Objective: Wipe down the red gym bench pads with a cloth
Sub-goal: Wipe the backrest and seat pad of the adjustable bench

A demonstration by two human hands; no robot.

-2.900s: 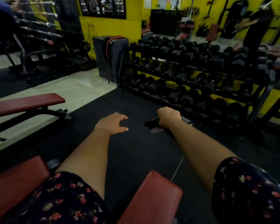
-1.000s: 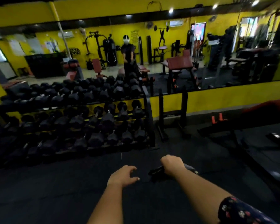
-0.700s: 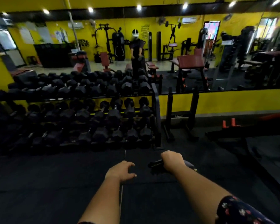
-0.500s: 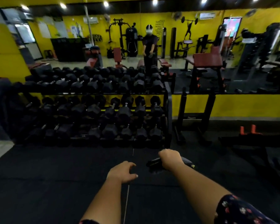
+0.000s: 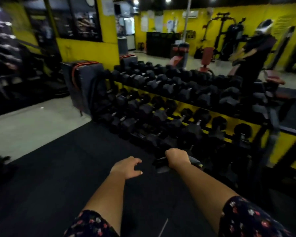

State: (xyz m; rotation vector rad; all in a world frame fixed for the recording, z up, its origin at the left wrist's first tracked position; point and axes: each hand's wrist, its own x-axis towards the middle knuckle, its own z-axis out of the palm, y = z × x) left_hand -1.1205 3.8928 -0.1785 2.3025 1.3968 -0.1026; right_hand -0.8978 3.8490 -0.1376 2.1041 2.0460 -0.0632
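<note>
right hand (image 5: 177, 158) is curled into a fist around a dark bundle, apparently the cloth (image 5: 161, 164); blur and low light prevent firm identification. one tail hangs below the fist. left hand (image 5: 126, 165) holds nothing, with its fingers loosely bent and palm down. both hands are in front of the dumbbell rack (image 5: 272, 120), over the black floor mat (image 5: 75, 168), the right one near the rack's lowest tier.

red bench pads (image 5: 207, 56) show only beyond the rack, well apart from the hands. wiping is therefore judged not yet started.

hazards:
- the hanging tail could snag on a dumbbell handle if the fist sweeps close to the lowest tier.
- knuckles could strike a dumbbell head from the same cause.
- a loosened grip would drop dark cloth onto dark mat, where it is hard to spot.

contents:
- all visible rack tiers hold black hex dumbbells (image 5: 171, 86).
- a dark box (image 5: 85, 86) at the rack's left end carries orange straps (image 5: 83, 65) over its top.
</note>
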